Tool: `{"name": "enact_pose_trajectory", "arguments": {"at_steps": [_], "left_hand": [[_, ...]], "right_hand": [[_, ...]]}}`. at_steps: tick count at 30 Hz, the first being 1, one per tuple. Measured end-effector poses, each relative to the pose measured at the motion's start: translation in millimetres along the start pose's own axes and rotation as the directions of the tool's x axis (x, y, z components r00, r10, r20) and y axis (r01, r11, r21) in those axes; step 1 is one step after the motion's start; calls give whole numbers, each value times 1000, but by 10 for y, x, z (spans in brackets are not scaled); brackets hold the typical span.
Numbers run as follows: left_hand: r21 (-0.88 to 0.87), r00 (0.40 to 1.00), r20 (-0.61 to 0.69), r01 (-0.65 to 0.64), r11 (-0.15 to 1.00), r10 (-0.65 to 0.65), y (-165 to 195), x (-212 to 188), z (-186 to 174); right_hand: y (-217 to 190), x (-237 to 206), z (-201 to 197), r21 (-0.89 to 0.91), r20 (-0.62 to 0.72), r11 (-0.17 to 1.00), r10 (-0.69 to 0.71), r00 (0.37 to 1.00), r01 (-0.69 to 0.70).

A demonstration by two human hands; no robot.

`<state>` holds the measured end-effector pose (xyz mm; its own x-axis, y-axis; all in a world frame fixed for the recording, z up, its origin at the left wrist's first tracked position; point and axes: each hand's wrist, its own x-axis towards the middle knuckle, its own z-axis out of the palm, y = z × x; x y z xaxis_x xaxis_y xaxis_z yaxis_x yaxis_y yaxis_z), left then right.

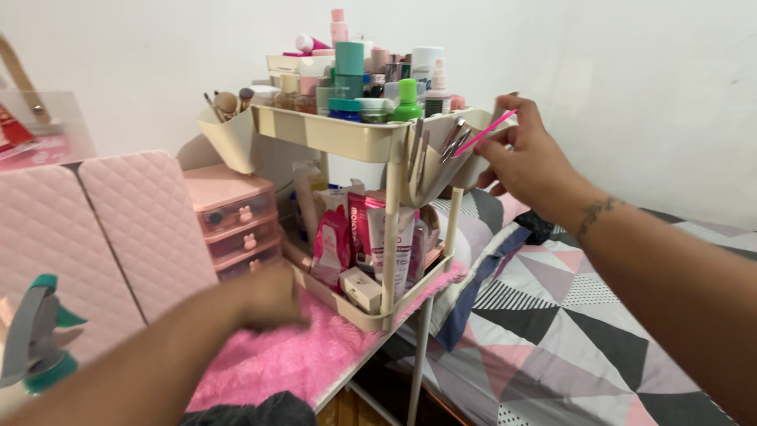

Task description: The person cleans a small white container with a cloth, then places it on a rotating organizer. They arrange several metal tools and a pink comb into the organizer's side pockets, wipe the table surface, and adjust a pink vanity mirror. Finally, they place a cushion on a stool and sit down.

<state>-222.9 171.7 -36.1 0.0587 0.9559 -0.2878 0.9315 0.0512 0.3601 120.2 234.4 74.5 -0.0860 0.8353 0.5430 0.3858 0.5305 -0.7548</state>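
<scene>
My right hand (pixel 530 158) pinches a thin pink stick-like tool (pixel 486 132) at the side cup (pixel 441 170) that hangs on the right of a cream two-tier cosmetics rack (pixel 339 138). Several metal tools stand in that cup. My left hand (pixel 268 298), blurred, rests low on the pink furry mat (pixel 315 347) by the rack's lower tier, fingers curled; nothing shows in it. Bottles and tubes crowd the top tier, among them a green bottle (pixel 408 100) and a teal one (pixel 348 71).
A pink quilted folding case (pixel 118 229) stands at the left, with a small pink drawer unit (pixel 233 217) behind it. A brush cup (pixel 225 134) hangs on the rack's left. A geometric-patterned bedspread (pixel 583 331) lies at the right. A teal spray trigger (pixel 35 339) sits bottom left.
</scene>
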Motion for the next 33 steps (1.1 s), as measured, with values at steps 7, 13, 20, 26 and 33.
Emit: {"name": "enact_pose_trajectory", "arguments": {"at_steps": [7, 13, 20, 26, 33], "left_hand": [[348, 999, 34, 14, 937, -28, -461, -452, 960], [30, 974, 215, 63, 998, -68, -374, -713, 864], [-749, 981, 170, 192, 634, -96, -217, -590, -284], [-561, 891, -421, -109, 821, -169, -241, -159, -773], [-207, 962, -128, 212, 955, -242, -340, 408, 141]], "right_hand": [[556, -322, 336, -40, -215, 980, 184, 959, -197], [883, -742, 705, -46, 364, 815, 553, 750, -578], [803, -1188, 1163, -315, 729, 871, 477, 492, -378], [850, -1243, 1490, -302, 848, 947, 318, 424, -108], [1034, -1408, 1493, -243, 941, 908, 136, 310, 340]]}}
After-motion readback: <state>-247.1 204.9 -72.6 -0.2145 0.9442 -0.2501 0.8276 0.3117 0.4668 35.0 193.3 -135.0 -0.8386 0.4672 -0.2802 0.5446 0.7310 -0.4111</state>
